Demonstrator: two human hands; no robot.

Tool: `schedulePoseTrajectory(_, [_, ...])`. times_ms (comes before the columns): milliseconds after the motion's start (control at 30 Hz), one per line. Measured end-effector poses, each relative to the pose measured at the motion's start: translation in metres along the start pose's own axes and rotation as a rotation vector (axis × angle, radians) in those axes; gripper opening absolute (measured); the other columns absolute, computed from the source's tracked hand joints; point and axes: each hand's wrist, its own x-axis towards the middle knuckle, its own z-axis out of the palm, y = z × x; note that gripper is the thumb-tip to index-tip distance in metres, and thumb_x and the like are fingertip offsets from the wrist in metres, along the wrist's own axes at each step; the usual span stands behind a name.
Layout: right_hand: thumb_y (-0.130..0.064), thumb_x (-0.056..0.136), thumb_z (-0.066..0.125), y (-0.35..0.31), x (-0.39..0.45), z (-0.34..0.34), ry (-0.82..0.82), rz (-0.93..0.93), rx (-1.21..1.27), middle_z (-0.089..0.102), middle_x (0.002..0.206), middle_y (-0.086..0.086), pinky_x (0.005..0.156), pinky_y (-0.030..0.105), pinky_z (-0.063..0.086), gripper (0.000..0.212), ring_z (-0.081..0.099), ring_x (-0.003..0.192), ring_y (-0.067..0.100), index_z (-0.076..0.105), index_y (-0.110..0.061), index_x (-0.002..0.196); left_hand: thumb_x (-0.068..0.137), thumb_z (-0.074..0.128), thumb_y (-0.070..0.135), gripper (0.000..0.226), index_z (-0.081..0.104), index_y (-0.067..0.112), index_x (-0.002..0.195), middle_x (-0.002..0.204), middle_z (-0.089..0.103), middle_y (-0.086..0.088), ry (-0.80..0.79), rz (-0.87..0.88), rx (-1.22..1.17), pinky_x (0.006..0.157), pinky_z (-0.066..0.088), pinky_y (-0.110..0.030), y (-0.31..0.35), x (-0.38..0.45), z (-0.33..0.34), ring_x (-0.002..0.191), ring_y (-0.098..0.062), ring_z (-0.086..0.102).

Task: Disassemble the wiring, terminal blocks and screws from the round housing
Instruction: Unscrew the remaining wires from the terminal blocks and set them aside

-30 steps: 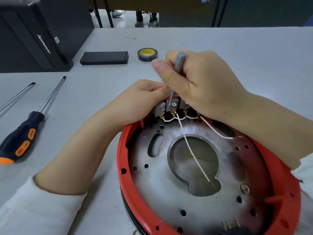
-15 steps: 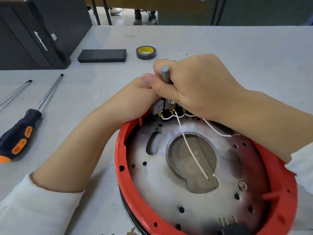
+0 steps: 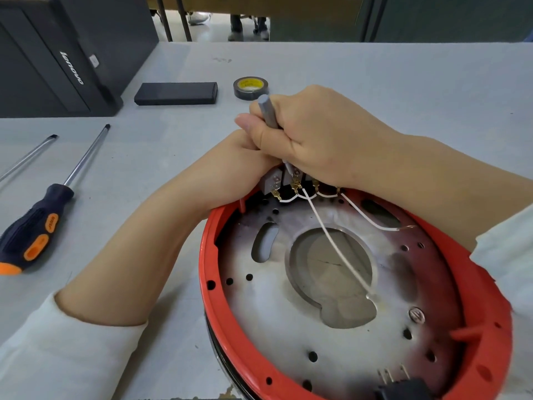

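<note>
The right hand [image 3: 314,137], fingers curled round a grey driver [image 3: 268,112], is tilting it back upright onto the terminal blocks [image 3: 284,180] at the housing [image 3: 288,368] rim, suggesting screw-loosening; the left hand [image 3: 230,166] is steadying them, fingers hidden.

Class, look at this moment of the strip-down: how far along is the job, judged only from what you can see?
Done: little shows as removed; one white wire ends bare and loose.
In hand: the right hand grips a small grey screwdriver set into the terminal blocks; the left hand is at them too.
Left: the blocks, the long white wire and a screw remain in the red housing.
</note>
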Motion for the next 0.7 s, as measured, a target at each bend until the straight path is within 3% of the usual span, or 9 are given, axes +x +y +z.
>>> schedulePoseTrajectory(133, [-0.071,0.09,0.01,0.009,0.003,0.011,0.055,0.015,0.071,0.048,0.053,-0.001,0.05,0.033,0.039,0.049,0.046,0.047,0.018,0.03,-0.038,0.059,0.081,0.04,0.024,0.019,0.058,0.029,0.082,0.087,0.065,0.007,0.0,-0.02,0.006,0.091,0.05,-0.037,-0.003,0.0,0.0,0.099,-0.02,0.064])
schedulePoseTrajectory(233, [-0.073,0.091,0.012,0.016,0.006,0.016,0.091,0.019,0.112,0.045,0.049,-0.003,0.046,0.029,0.035,0.046,0.044,0.044,0.009,0.039,-0.045,0.066,0.087,0.045,0.019,0.015,0.053,0.03,0.08,0.077,0.066,0.01,0.015,-0.048,-0.01,0.076,0.055,-0.025,-0.002,-0.001,0.0,0.08,-0.007,0.065])
schedulePoseTrajectory(367, [-0.076,0.089,0.01,0.018,0.004,0.015,0.091,0.034,0.13,0.043,0.047,-0.005,0.043,0.023,0.024,0.046,0.042,0.043,0.004,0.04,-0.044,0.074,0.083,0.038,0.021,0.023,0.06,0.014,0.086,0.093,0.066,-0.02,0.002,-0.032,0.011,0.088,0.049,-0.045,0.003,-0.003,0.002,0.095,-0.029,0.062])
schedulePoseTrajectory(467, [-0.078,0.086,0.01,0.015,-0.001,0.006,0.078,0.058,0.176,0.044,0.049,-0.005,0.045,0.019,0.025,0.055,0.05,0.052,0.003,0.042,-0.035,0.071,0.086,0.041,0.028,0.034,0.064,0.004,0.096,0.1,0.065,-0.024,-0.012,-0.067,0.019,0.088,0.05,-0.051,-0.001,-0.002,0.0,0.097,-0.032,0.063])
schedulePoseTrajectory(533, [-0.073,0.09,0.017,0.01,-0.008,-0.005,0.082,0.071,0.222,0.046,0.049,-0.003,0.046,0.014,0.031,0.057,0.052,0.057,0.001,0.042,-0.027,0.068,0.088,0.046,0.037,0.046,0.061,-0.004,0.099,0.103,0.063,-0.03,-0.014,-0.145,0.004,0.091,0.046,-0.056,-0.003,-0.002,0.0,0.088,-0.033,0.063])
schedulePoseTrajectory(600, [-0.06,0.095,0.032,0.005,-0.018,-0.018,0.082,0.053,0.348,0.05,0.05,-0.001,0.05,0.012,0.037,0.049,0.054,0.053,0.003,0.049,-0.022,0.069,0.096,0.051,0.039,0.044,0.063,-0.003,0.093,0.097,0.061,-0.033,-0.013,-0.173,-0.007,0.078,0.048,-0.047,-0.004,-0.002,-0.001,0.078,-0.02,0.053])
schedulePoseTrajectory(633, [-0.054,0.096,0.039,0.004,-0.024,-0.026,0.07,0.055,0.455,0.054,0.052,-0.001,0.049,0.012,0.038,0.045,0.056,0.049,0.006,0.053,-0.02,0.071,0.098,0.05,0.037,0.038,0.068,0.006,0.084,0.088,0.063,-0.03,-0.013,-0.172,-0.013,0.069,0.045,-0.036,-0.004,-0.003,0.0,0.074,-0.016,0.05])
schedulePoseTrajectory(700, [-0.048,0.094,0.049,0.001,-0.036,-0.04,0.039,0.07,0.668,0.061,0.059,-0.003,0.047,0.012,0.039,0.036,0.057,0.044,0.012,0.061,-0.018,0.078,0.098,0.048,0.034,0.041,0.071,0.028,0.064,0.059,0.056,-0.009,-0.009,-0.172,-0.025,0.059,0.038,-0.023,-0.002,-0.003,0.001,0.062,-0.008,0.044])
